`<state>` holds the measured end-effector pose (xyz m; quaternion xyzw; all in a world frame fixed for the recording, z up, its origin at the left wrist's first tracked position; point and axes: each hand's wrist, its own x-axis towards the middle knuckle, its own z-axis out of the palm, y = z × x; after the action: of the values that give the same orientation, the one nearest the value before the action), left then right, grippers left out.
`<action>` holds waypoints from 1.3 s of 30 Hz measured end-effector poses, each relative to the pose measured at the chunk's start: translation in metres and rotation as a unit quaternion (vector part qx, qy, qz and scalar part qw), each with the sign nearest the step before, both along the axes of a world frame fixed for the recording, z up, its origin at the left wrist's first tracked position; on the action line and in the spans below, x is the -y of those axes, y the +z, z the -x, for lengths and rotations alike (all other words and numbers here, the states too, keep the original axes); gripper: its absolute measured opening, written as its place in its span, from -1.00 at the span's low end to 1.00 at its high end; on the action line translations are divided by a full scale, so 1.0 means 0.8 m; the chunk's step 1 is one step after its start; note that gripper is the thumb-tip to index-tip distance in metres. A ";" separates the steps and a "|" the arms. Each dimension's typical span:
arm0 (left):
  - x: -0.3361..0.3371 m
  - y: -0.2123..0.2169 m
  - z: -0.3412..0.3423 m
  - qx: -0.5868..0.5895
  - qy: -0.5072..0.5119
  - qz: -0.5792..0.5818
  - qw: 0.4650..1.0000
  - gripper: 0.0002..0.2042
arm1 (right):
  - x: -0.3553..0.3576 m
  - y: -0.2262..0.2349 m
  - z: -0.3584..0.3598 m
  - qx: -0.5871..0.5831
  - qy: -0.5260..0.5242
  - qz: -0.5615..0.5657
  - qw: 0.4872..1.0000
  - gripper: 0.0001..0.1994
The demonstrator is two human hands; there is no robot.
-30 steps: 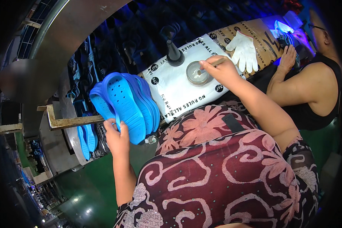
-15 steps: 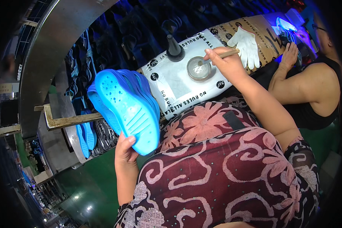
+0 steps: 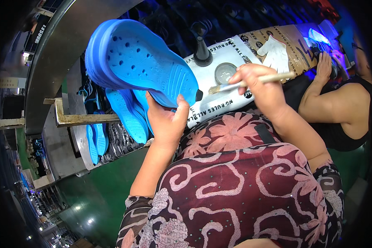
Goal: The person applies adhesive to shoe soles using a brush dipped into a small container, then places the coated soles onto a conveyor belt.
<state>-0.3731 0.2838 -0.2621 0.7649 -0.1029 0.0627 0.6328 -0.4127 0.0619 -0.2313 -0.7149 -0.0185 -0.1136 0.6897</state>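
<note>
My left hand (image 3: 167, 120) grips the heel end of a blue shoe sole (image 3: 146, 64), its hole-dotted, ribbed face turned up. A small black piece (image 3: 199, 95) shows at the heel's tip. Between the fingers of my right hand (image 3: 260, 89) is a brush (image 3: 279, 77) with a pale wooden handle. Its bristles point left, a short gap from the heel. Behind the brush sits a round glass dish (image 3: 225, 73), partly covered by my right hand. More blue soles (image 3: 126, 118) lie beneath and behind the held one.
Printed white sheeting (image 3: 202, 78) covers the worktop, with a black cone-shaped object (image 3: 202, 53) on it. A white glove (image 3: 276, 53) lies on brown cardboard (image 3: 295, 41). At right, a co-worker's arm (image 3: 335, 95) reaches over the bench. A metal bar (image 3: 87, 119) juts in at left.
My left hand has lifted the sole and brought it up and rightward, off the other soles. The brush has left the dish and moved down toward the heel.
</note>
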 end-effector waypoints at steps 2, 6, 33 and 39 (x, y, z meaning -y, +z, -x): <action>0.005 0.006 0.003 0.070 0.001 -0.026 0.997 -0.47 | -0.003 0.002 -0.009 0.192 0.028 0.185 0.963 -0.81; 0.011 0.005 0.004 0.143 0.007 -0.023 0.989 -0.55 | -0.018 0.003 -0.018 0.260 0.016 0.225 0.939 -0.85; -0.004 0.003 0.005 0.216 -0.064 -0.153 0.962 -0.56 | -0.020 -0.003 -0.016 0.243 0.032 0.301 0.922 -0.82; 0.008 0.006 0.007 0.246 -0.046 -0.110 0.962 -0.65 | -0.022 -0.003 -0.017 0.261 0.010 0.265 0.928 -0.78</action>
<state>-0.3787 0.2776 -0.2575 0.7854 -0.2964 0.2083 0.5019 -0.3995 0.0794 -0.2340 -0.8165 -0.2343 -0.2802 0.4472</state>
